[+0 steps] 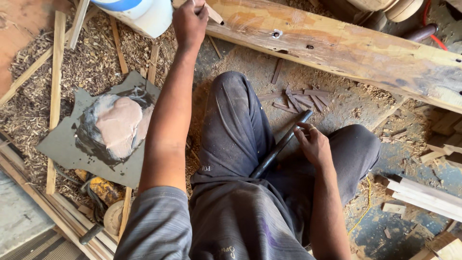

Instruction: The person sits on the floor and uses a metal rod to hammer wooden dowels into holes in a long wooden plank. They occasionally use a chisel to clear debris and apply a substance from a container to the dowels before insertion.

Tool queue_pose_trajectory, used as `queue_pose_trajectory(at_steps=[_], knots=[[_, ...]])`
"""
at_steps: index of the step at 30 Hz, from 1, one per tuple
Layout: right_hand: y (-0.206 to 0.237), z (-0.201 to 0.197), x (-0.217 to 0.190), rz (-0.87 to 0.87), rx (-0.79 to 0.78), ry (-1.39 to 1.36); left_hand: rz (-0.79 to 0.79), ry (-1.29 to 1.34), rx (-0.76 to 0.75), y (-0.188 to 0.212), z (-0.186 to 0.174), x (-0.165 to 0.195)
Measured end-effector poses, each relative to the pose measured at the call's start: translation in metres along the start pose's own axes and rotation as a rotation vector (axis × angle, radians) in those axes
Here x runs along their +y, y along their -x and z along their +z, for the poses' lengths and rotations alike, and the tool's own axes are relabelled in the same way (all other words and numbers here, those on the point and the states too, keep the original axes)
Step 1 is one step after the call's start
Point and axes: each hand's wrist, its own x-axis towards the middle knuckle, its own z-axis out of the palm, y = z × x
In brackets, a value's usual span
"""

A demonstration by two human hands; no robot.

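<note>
My left hand reaches up to the near edge of a long wooden beam and is closed around a small wooden peg. My right hand rests over my right thigh, fingers loosely on a dark metal rod that lies slanted across my lap. Several small dark wood wedges lie on the floor beyond my knees. I sit on the floor in grey trousers.
A grey board holding a mound of pinkish putty lies at left on sawdust. A white bucket stands at the top. A yellow angle grinder sits lower left. Wood strips lie at right.
</note>
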Motion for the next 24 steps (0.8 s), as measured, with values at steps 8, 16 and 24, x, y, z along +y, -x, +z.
queue_pose_trajectory(at_steps=[8, 16, 24], knots=[[-0.004, 0.002, -0.002, 0.033, -0.032, 0.018, 0.005, -0.02, -0.082, -0.006, 0.003, 0.004], [-0.007, 0.002, 0.007, -0.015, -0.033, 0.002, 0.464, 0.091, -0.417, -0.017, -0.01, 0.005], [-0.01, 0.026, 0.024, 0.176, -0.055, 0.124, 0.1, 0.657, -0.582, -0.01, -0.015, 0.006]])
